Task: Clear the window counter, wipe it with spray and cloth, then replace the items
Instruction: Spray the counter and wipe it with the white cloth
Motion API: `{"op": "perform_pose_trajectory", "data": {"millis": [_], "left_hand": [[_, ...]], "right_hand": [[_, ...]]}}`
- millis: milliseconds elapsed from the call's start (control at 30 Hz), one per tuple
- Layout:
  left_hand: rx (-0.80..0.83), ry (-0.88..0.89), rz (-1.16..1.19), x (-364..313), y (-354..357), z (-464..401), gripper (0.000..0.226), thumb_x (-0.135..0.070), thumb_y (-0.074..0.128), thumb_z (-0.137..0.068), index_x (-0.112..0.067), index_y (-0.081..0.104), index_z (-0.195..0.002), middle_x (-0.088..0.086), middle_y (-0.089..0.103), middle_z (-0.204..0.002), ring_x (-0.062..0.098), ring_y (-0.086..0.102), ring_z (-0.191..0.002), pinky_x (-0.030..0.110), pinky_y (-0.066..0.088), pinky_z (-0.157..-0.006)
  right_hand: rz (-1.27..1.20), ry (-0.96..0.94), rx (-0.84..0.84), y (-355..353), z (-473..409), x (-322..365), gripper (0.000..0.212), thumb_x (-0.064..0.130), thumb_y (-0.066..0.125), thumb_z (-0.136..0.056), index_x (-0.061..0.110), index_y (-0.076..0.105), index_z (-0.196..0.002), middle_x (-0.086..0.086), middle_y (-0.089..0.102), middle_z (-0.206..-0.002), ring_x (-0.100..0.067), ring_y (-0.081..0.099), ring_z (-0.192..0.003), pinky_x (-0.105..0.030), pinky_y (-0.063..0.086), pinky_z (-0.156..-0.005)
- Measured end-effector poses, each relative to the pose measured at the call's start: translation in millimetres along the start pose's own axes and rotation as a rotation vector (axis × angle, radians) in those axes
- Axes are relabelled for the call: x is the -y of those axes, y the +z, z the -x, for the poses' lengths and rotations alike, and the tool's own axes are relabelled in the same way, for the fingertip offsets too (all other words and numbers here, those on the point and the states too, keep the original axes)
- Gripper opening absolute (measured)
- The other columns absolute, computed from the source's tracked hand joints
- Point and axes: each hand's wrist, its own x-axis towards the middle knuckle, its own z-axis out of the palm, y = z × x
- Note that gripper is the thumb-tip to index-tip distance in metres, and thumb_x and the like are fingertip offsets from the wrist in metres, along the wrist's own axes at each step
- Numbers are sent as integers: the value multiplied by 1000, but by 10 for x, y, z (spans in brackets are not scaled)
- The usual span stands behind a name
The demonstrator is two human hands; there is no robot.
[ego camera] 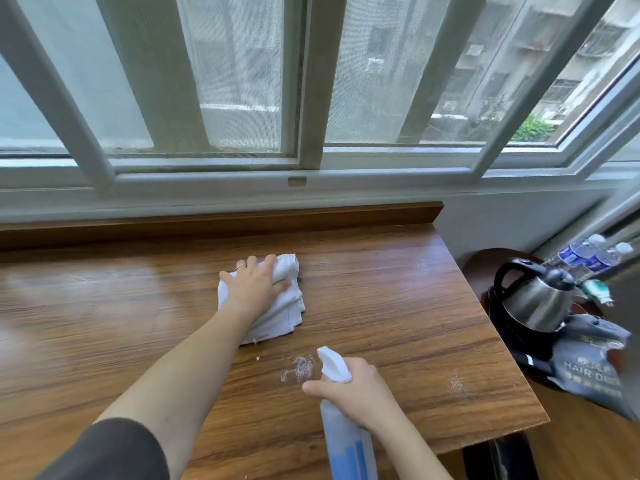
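My left hand [258, 282] lies flat on the white cloth [277, 306], fingers spread and the fingertips curling over its far folded edge, pressing it onto the wooden worktop [398, 289]; a ring shows on one finger. The cloth sits about mid-depth on the worktop, well in from its right edge, with its near corner trailing back under my forearm. My right hand [356, 393] has a full grip round the neck of the spray bottle [343, 431], index finger stretched forward below the white nozzle head [332, 365], which points away toward the cloth. The bottle is clear with blue liquid and is held above the near right part of the worktop. Just ahead of the nozzle I see a patch of whitish droplets and specks [301, 367] on the wood, and another faint patch [457, 384] nearer the right edge. Off the right edge, on a lower dark round table [485, 261], stand a steel kettle [536, 299] on its black base, two water bottles [585, 254] behind it, and a grey bag marked HAIR DRYER [592, 362]. The window frame [311, 161] runs along the worktop's far edge.
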Motion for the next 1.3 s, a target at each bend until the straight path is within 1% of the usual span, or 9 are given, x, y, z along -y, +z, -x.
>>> {"op": "perform_pose_trajectory", "data": {"millis": [200, 400, 567, 667, 800, 933, 1033, 1167, 1300], "left_hand": [[84, 49, 11, 79, -18, 6, 66, -64, 48, -89, -33, 30, -143, 7, 42, -137, 31, 39, -128, 59, 33, -100], [122, 73, -31, 107, -38, 49, 62, -56, 42, -95, -32, 21, -149, 9, 38, -143, 33, 37, -131, 55, 32, -102], [122, 77, -22, 113, -35, 86, 60, -51, 41, -96, -33, 21, -149, 9, 38, -144, 32, 36, -132, 55, 30, -104], [103, 82, -32, 107, -34, 110, 59, -53, 41, -96, -37, 21, -149, 9, 40, -143, 32, 37, -130, 55, 30, -103], [109, 84, -128, 23, -25, 148, 66, -63, 40, -92, -47, 11, -150, 11, 37, -142, 36, 36, -131, 58, 29, -103], [45, 61, -147, -63, 22, 149, 58, -65, 36, -93, -46, 23, -145, 13, 43, -135, 37, 41, -126, 65, 27, -104], [0, 78, -142, -88, 55, 187, 51, -64, 35, -93, -42, 33, -139, 12, 50, -125, 35, 46, -118, 59, 33, -99], [-28, 122, -142, -142, 114, 400, 48, -66, 35, -92, -41, 39, -133, 11, 56, -118, 33, 51, -112, 52, 35, -92], [-143, 275, -149, -161, 294, 847, 49, -65, 41, -81, -37, 56, -119, 10, 61, -90, 32, 59, -83, 46, 40, -75]], "right_hand": [[137, -18, 79, 3, -10, -64, 52, 55, 75, -72, 23, 37, -58, 9, 40, -53, -8, 36, -51, -27, 27, -52], [135, -26, 132, -73, 2, -61, 49, 62, 76, -60, 24, 46, -66, 10, 46, -61, -9, 41, -56, -28, 32, -56], [151, -19, 150, -94, 60, -91, 48, 55, 78, -67, 25, 41, -61, 11, 45, -58, -9, 40, -55, -25, 32, -53], [83, -21, 170, -83, 80, -136, 48, 55, 79, -64, 23, 44, -65, 10, 44, -59, -11, 39, -57, -28, 33, -58], [41, -19, 151, -103, 94, -171, 47, 60, 78, -57, 24, 50, -69, 10, 48, -63, -10, 42, -59, -29, 34, -61], [27, -56, 85, -137, 87, -163, 46, 62, 76, -58, 25, 51, -70, 10, 49, -65, -8, 43, -60, -28, 34, -61], [-8, -70, 43, -162, 75, -153, 44, 62, 77, -61, 26, 52, -68, 11, 50, -63, -7, 44, -59, -27, 35, -61], [-39, -97, 9, -169, 61, -127, 39, 59, 77, -66, 25, 58, -69, 11, 55, -63, -5, 49, -59, -26, 40, -62], [-17, -121, -2, -202, 41, -88, 36, 54, 77, -72, 21, 62, -74, 10, 59, -66, -6, 53, -63, -27, 42, -64]]}}
